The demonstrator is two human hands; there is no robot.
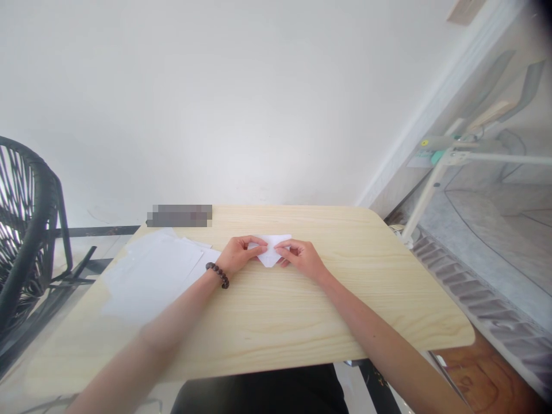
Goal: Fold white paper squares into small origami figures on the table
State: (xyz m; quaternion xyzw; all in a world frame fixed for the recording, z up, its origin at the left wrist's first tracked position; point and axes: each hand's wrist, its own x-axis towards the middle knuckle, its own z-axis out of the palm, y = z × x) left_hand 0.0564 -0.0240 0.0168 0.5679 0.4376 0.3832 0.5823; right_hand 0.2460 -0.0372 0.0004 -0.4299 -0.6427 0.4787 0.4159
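Between my two hands is a small folded piece of white paper (pixel 271 257), with a straight upper edge and sides that narrow toward me. My left hand (pixel 240 252), with a dark bead bracelet on the wrist, pinches its left side between thumb and fingers. On the right side, my right hand (pixel 299 256) grips the paper the same way. Both hands are closed, their fingertips close together near the middle of the sheet. The paper is at or just above the tabletop; I cannot tell which. Fingers hide parts of its side edges.
White sheets (pixel 150 276) lie spread on the left of the wooden table (pixel 267 328). A blurred-out dark object (pixel 179 216) sits at the table's back left edge. A black woven chair (pixel 37 213) stands left, a white metal frame (pixel 426 195) right, and a wall (pixel 259 103) behind.
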